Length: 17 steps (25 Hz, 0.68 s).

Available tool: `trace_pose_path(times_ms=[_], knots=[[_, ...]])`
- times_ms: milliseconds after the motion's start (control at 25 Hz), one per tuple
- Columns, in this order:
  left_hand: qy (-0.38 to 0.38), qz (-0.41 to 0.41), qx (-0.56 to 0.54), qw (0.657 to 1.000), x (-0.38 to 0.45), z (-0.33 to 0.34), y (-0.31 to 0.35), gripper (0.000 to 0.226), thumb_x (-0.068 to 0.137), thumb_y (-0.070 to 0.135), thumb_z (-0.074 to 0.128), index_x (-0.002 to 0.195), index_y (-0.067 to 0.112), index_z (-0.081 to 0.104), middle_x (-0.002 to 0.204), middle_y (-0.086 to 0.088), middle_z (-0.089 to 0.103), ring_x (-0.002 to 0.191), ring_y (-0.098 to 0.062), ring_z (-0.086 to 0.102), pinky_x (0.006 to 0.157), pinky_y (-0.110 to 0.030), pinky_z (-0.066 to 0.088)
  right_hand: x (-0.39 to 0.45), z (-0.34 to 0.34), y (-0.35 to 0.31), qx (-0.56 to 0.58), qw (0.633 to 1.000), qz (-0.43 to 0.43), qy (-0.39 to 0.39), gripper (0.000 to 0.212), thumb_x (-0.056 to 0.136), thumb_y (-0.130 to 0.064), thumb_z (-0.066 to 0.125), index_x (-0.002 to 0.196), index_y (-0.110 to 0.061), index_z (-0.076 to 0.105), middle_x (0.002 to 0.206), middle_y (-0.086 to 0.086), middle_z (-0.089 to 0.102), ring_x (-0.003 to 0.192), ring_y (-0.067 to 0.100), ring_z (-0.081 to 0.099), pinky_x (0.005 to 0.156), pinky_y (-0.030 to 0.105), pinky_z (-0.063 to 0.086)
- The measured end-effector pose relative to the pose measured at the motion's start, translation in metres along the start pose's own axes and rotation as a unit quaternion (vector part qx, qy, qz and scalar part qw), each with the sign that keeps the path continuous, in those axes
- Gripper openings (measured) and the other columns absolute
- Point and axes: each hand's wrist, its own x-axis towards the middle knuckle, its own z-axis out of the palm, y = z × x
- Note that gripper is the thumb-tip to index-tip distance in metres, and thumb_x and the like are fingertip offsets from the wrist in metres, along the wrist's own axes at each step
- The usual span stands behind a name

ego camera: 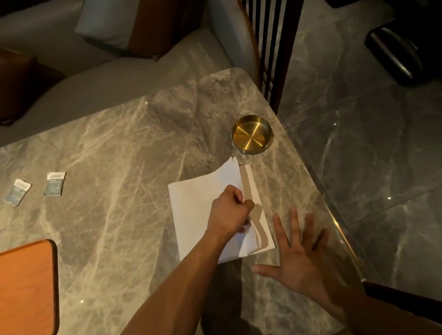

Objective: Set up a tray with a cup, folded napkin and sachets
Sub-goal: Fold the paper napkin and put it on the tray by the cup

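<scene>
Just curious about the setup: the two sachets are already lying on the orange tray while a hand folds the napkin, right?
Not quite. The head view shows both sachets on the marble table, apart from the tray. The left hand does fold the napkin.

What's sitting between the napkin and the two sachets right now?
Nothing: in the head view, only bare marble table runs from the napkin, pinched by the left hand, to the sachets. The orange tray lies nearer, off that line.

Brass dish [252,134] near marble table [109,145] corner; cushioned sofa [98,79] behind.
</scene>
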Motion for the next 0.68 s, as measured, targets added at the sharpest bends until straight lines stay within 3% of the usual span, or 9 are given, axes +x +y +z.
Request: trace_pose_path(times_ms=[120,240,440,680], knots=[[-0.003,-0.012,0.063,0.998,0.006,0.012,0.001,0.012,0.089,0.024,0.058,0.091,0.016,0.050,0.067,-0.007,0.072,0.056,-0.024,0.070,0.065,-0.044,0.063,0.001,-0.001,-0.002,0.010,1.000,-0.002,0.004,0.122,0.055,-0.102,0.019,0.142,-0.038,-0.036,0.154,0.007,-0.040,0.140,0.043,-0.034,0.110,0.071,-0.014],[0.018,-0.038,0.075,0.996,0.008,0.023,0.003,0.014,0.086,0.025,0.059,0.088,0.018,0.048,0.071,-0.009,0.072,0.060,-0.027,0.071,0.069,-0.047,0.061,0.000,-0.003,-0.002,0.004,1.000,-0.004,0.005,0.121,0.056,-0.102,0.017,0.142,-0.036,-0.037,0.153,0.009,-0.041,0.137,0.042,-0.038,0.107,0.068,-0.019],[0.036,-0.058,0.132,0.989,0.009,0.038,0.001,0.025,0.087,0.038,0.061,0.096,0.018,0.050,0.091,-0.007,0.068,0.077,-0.029,0.067,0.076,-0.043,0.058,0.000,-0.005,-0.002,-0.010,1.000,-0.010,0.009,0.121,0.059,-0.100,0.020,0.142,-0.034,-0.037,0.152,0.009,-0.043,0.134,0.040,-0.044,0.101,0.062,-0.030],[0.020,-0.013,0.173,0.985,0.003,0.042,-0.012,0.039,0.081,0.054,0.065,0.104,0.025,0.053,0.093,0.003,0.067,0.079,-0.018,0.060,0.070,-0.034,0.052,-0.001,0.002,-0.004,0.011,0.999,-0.017,0.036,0.123,0.059,-0.101,0.024,0.152,-0.033,-0.016,0.161,0.013,-0.026,0.142,0.044,-0.027,0.104,0.063,-0.027]])
